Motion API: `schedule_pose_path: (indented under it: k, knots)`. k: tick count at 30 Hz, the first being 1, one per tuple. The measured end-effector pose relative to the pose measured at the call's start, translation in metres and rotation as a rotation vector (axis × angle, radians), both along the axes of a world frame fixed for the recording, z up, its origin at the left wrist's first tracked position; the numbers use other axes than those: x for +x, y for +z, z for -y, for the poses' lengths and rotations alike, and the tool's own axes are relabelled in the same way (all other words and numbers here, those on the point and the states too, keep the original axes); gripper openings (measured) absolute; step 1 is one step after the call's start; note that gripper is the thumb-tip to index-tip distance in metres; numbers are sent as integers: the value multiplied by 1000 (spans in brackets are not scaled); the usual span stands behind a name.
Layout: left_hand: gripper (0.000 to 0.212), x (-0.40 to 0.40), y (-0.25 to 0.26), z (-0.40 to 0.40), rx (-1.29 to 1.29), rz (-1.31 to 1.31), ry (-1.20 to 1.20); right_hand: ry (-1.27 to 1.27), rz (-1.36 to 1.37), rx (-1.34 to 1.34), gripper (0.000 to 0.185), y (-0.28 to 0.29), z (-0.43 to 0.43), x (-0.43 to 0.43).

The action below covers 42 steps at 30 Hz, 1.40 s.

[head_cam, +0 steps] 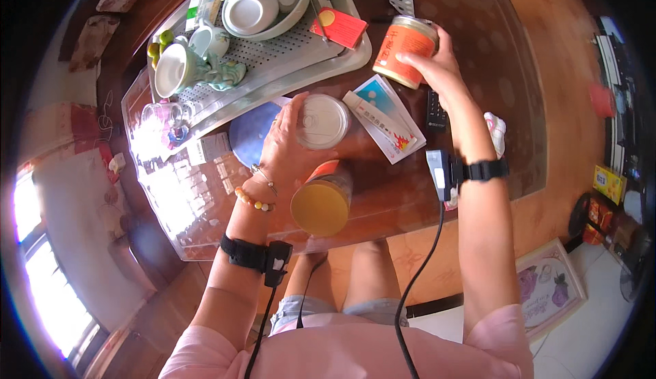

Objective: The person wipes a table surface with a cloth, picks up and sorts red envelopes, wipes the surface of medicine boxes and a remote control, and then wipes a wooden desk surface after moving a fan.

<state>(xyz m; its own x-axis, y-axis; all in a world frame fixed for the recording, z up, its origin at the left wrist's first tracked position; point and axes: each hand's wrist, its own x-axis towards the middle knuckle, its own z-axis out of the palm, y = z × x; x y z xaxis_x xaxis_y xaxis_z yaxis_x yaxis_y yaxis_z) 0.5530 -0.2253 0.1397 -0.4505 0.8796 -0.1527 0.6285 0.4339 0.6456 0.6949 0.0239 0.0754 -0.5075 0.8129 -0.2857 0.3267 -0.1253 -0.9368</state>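
Note:
My right hand point(441, 66) grips an orange-labelled canister point(405, 51) with a metal rim, tilted above the dark table beyond the papers. My left hand point(292, 141) rests around the left side of a round container with a clear lid point(323, 122); part of its grip is hidden. Just nearer to me stands a canister with a gold-coloured lid point(320, 208), its orange label partly showing. Between the hands lie a white ointment tube or box point(382, 120) and a blue-and-white card or leaflet point(397, 143). A blue round object point(253, 133) is partly behind my left hand.
A metal perforated tea tray point(287, 74) holds a bowl of white cups point(251, 10), a gaiwan, a red packet point(338, 26) and small green fruits point(166, 37). Blister packs point(400, 0) lie at the far side. A black remote control point(436, 112) is beside my right wrist.

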Motion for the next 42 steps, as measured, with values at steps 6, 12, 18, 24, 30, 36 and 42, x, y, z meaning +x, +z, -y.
schedule_pose_path:
  k: [6,12,18,24,30,36,42]
  knots:
    - [96,-1,-1,2,-47,31,31,-21,-151,368,80,44,49,14]
    - [100,2,1,-4,-6,211,104,127,-360,665,77,94,117,-2]
    - [42,3,-2,1,257,462,-183,350,-231,828,52,78,158,-2]
    - [42,-1,-1,8,242,319,-238,380,-365,716,90,77,171,3]
    - [59,8,-2,14,311,667,55,53,-465,109,91,87,178,19]
    - [60,2,-17,19,338,582,34,79,407,761,76,32,141,46]
    - [57,-1,8,16,215,-87,-330,242,547,738,74,2,156,53]
